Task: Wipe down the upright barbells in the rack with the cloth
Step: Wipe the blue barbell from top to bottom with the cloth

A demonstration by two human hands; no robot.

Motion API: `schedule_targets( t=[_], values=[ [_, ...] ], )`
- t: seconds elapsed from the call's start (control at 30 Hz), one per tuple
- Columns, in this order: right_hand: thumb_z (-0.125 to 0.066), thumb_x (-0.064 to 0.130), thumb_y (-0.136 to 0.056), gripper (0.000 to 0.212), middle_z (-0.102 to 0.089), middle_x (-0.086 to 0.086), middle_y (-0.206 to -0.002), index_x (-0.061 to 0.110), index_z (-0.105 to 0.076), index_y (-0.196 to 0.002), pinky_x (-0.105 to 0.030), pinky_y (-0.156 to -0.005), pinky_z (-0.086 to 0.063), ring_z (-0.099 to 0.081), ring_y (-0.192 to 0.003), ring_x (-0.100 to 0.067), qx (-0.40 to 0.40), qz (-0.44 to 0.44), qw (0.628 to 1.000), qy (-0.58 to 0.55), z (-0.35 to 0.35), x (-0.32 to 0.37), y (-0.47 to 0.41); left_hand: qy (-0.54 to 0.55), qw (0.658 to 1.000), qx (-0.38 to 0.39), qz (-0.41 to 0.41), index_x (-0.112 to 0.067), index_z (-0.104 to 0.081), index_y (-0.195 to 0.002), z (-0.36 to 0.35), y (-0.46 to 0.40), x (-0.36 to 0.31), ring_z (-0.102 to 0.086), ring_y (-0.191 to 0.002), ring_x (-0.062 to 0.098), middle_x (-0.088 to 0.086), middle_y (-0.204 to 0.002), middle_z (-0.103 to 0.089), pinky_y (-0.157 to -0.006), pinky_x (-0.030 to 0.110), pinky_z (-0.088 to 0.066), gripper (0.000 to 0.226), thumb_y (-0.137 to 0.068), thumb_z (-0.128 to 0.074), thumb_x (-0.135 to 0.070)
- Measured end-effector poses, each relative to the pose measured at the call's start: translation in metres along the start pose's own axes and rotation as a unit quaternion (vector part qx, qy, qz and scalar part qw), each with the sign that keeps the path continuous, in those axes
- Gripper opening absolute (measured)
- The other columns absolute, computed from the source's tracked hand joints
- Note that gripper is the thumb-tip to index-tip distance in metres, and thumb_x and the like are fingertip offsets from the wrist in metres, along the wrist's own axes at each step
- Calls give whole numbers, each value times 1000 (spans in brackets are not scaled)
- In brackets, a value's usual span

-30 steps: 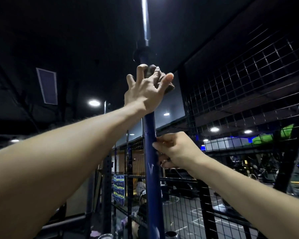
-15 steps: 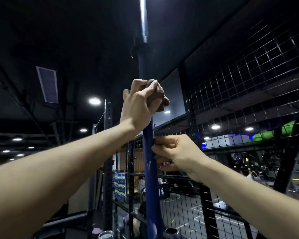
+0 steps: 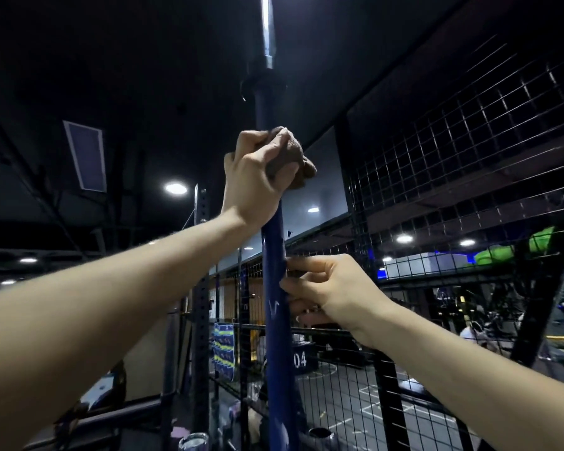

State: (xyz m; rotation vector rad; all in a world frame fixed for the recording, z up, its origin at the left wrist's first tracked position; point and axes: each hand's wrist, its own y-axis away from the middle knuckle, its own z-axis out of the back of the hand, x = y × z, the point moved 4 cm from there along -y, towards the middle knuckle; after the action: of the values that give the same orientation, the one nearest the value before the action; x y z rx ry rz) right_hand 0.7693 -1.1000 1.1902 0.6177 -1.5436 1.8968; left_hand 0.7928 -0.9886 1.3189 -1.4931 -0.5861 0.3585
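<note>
The right hand point(image 3: 331, 289) curls round the upright blue bar point(image 3: 275, 288), steadying it from the side. Just above it, the left hand point(image 3: 258, 177) squeezes the brown cloth point(image 3: 290, 154) round the same bar, fingers wrapped tight. This looks like a wipe along the upper shaft. The next stroke calls for firm pressure while the lower hand stops any sway. Above the left hand sit the collar point(image 3: 263, 86) and steel sleeve point(image 3: 269, 27), apparently yet unwiped.
</note>
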Motion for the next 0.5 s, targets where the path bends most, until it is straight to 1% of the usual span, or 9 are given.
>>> schedule_targets(
  t=[0.03,0.1,0.17,0.23,0.33,0.4,0.43,0.5],
  values=[
    [-65,8,-88,17,-65,-4,-72,25,-66,-89,-28,-59,-53,-60,-64,-16,-1,0,1000,7,-1,1,-1,-6,1000,0,0,-21,-56,-132,0,-7,1,-40,-118,18,-3,-130,-44,-93,0,-10,44,-88,-65,-24],
    [-63,4,-89,17,-63,-7,-72,21,-67,-88,-27,-56,-47,-54,-67,-21,1,-8,1000,-6,-5,-1,-3,-23,1000,4,16,-22,-55,-133,-2,-28,4,-41,-120,23,-2,-130,-44,-96,8,-15,45,-89,-64,-28],
    [-63,1,-88,16,-63,-10,-75,16,-67,-90,-31,-60,-43,-54,-66,-21,4,-23,1000,-14,-5,-3,-7,-34,998,15,52,-26,-51,-136,-9,-47,9,-38,-119,26,-3,-132,-42,-93,8,-16,46,-91,-60,-32],
    [-66,1,-85,18,-66,-10,-78,15,-67,-95,-35,-65,-49,-61,-62,-17,4,-39,999,-6,2,-4,-10,-29,997,30,65,-28,-48,-138,-19,-49,10,-36,-118,26,-4,-134,-39,-92,8,-16,47,-93,-58,-33],
    [-70,3,-81,26,-69,-4,-75,10,-67,-106,-28,-62,-55,-65,-61,-12,13,-61,998,-9,12,-4,-12,-14,998,13,62,-29,-48,-138,-16,-42,3,-40,-116,25,-4,-133,-40,-95,10,-20,47,-92,-59,-31],
    [-69,1,-80,25,-71,-3,-73,7,-66,-105,-28,-62,-57,-67,-61,-12,17,-70,997,-41,13,-2,-10,14,999,-4,47,-27,-52,-135,-6,-21,-5,-45,-117,22,-3,-128,-43,-104,17,-23,47,-90,-62,-29],
    [-68,-1,-81,23,-71,-4,-74,6,-66,-102,-28,-62,-59,-68,-63,-14,17,-66,996,-58,13,-1,-8,34,999,-3,28,-25,-53,-134,-3,-4,-10,-46,-118,19,-4,-125,-43,-109,24,-25,47,-88,-63,-28],
    [-66,-4,-82,20,-71,-7,-76,4,-66,-100,-30,-65,-60,-69,-68,-17,10,-59,995,-76,10,3,-4,63,998,14,0,-21,-56,-132,0,32,-15,-44,-120,17,-7,-121,-41,-112,36,-29,47,-86,-65,-24]
  ],
)
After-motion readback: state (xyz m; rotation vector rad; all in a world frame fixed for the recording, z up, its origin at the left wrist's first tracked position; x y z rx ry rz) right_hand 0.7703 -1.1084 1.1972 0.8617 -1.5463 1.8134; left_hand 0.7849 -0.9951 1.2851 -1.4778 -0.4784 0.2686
